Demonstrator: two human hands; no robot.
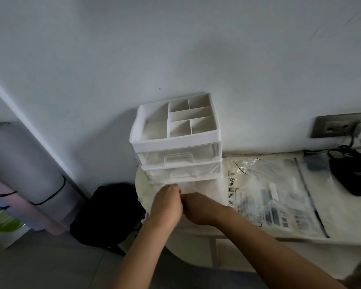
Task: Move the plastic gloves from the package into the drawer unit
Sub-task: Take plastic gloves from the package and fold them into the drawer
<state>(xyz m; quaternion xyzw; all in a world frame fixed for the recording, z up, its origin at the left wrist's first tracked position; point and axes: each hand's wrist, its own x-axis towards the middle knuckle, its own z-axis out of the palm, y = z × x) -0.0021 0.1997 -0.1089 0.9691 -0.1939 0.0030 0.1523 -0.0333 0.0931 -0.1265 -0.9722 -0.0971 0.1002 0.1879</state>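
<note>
In front of the drawer unit [175,140], thin plastic gloves [193,187] are pinched between the curled left hand [166,203] and right hand [199,208], at the lower drawer [196,172]. The package [267,190] lies flat on the tabletop [346,211]. Transfer is judged underway. What remains in the package can't be told.

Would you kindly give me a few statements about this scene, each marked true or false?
1. The drawer unit stands against the wall. True.
2. The package lies left of the drawer unit. False: it lies flat on the table, to the unit's right.
3. The left hand and right hand meet in front of the lower drawer, pinching thin plastic gloves. True.
4. The top tray holds pens. False: no pens show in its compartments.
</note>
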